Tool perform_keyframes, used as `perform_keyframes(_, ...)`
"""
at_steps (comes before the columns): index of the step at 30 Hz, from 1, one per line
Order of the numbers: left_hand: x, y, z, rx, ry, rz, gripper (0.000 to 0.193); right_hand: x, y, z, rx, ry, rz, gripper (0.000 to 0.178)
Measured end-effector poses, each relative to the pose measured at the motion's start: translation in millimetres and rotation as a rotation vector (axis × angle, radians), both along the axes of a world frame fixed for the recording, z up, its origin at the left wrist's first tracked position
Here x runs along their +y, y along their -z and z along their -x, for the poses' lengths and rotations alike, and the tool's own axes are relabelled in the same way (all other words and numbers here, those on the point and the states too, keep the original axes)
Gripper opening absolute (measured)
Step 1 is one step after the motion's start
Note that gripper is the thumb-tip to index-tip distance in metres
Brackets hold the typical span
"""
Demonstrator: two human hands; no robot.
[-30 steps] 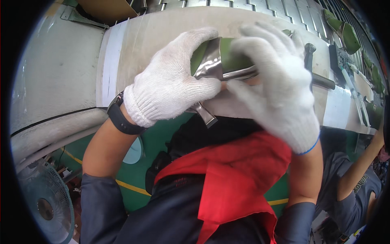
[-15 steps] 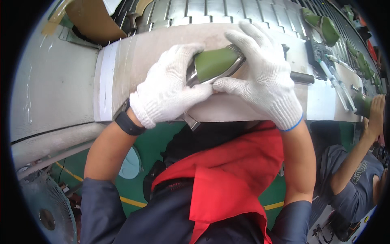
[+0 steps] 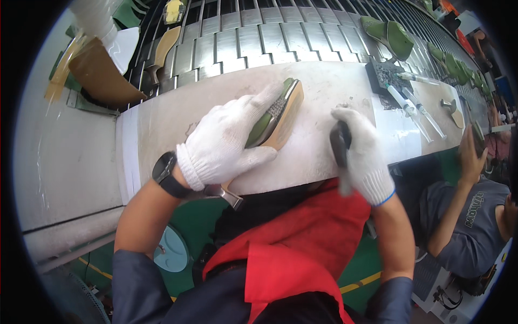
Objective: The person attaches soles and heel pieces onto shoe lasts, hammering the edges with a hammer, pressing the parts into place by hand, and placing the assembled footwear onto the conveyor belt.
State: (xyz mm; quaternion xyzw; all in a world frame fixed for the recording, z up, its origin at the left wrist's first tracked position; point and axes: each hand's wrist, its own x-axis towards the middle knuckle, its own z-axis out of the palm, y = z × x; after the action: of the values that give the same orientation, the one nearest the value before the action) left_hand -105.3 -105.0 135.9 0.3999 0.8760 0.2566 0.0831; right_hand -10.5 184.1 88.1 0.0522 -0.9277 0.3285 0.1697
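My left hand [image 3: 229, 135], in a white knit glove, is closed around a green shoe [image 3: 263, 127] with a tan sole and a shiny band along its edge. The shoe is tilted on its side over the pale worktable [image 3: 178, 116], its sole turned right. To its right, my gloved right hand [image 3: 362, 148] grips a dark-handled tool [image 3: 340, 143]. Motion blurs the tool, and its working end is not clear. Beneath my left wrist, a shiny heel-shaped piece [image 3: 232, 198] juts over the near table edge.
Behind the table runs a slatted metal conveyor [image 3: 232, 46] carrying green shoes [image 3: 389, 36]. Several syringes [image 3: 399, 98] lie around a dark block [image 3: 380, 75] at the right. A curved brown panel [image 3: 102, 73] stands far left. A co-worker's hand [image 3: 472, 156] is at the right.
My right hand has left the shoe, come nearer to me and taken up the dark-handled tool that lay on the table. My left hand has turned the shoe so its sole shows.
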Motion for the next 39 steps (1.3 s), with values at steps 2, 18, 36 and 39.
perform_keyframes(2,0,1,2,-0.013,0.008,-0.006,0.100,-29,-17,-14,-0.134,-0.068,0.538,0.031)
perform_keyframes(18,-2,1,12,-0.013,0.106,-0.102,0.101,-84,-8,-8,-0.047,0.001,1.038,0.037)
perform_keyframes(36,-11,-7,16,-0.070,0.072,-0.033,0.107,-72,-29,13,-0.147,-0.055,1.045,0.038)
perform_keyframes(39,-6,2,18,0.026,0.037,-0.190,0.083,-57,-53,33,-0.215,-0.177,0.680,0.039)
